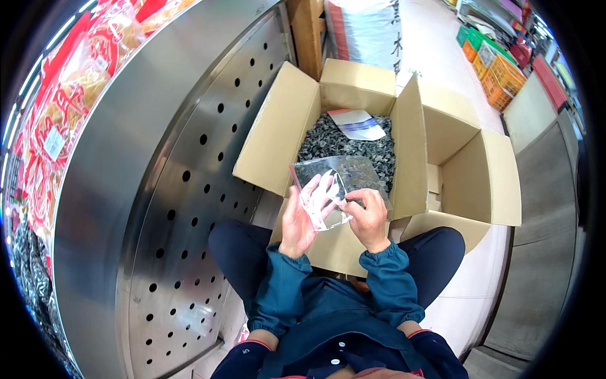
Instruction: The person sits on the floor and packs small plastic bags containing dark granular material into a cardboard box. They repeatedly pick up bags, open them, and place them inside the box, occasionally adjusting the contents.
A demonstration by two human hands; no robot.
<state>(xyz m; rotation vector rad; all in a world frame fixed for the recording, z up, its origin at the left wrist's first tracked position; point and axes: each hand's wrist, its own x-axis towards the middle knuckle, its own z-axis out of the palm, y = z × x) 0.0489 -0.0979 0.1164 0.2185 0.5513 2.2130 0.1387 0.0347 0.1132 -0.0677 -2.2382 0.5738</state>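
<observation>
A clear plastic bag lies spread between my hands, above the near part of an open cardboard box. My left hand is palm up, its fingers spread behind or inside the film; which of the two I cannot tell. The fingertips of my right hand pinch the bag near its middle. The box holds dark, crinkled dried pieces that look like dried black fungus. On top of them, towards the far side, rests a white packet with blue and red marks.
A second open cardboard box stands against the first on the right. A perforated metal panel runs along the left, below bagged goods. Beyond the boxes is a large woven sack. Orange crates stand at the far right.
</observation>
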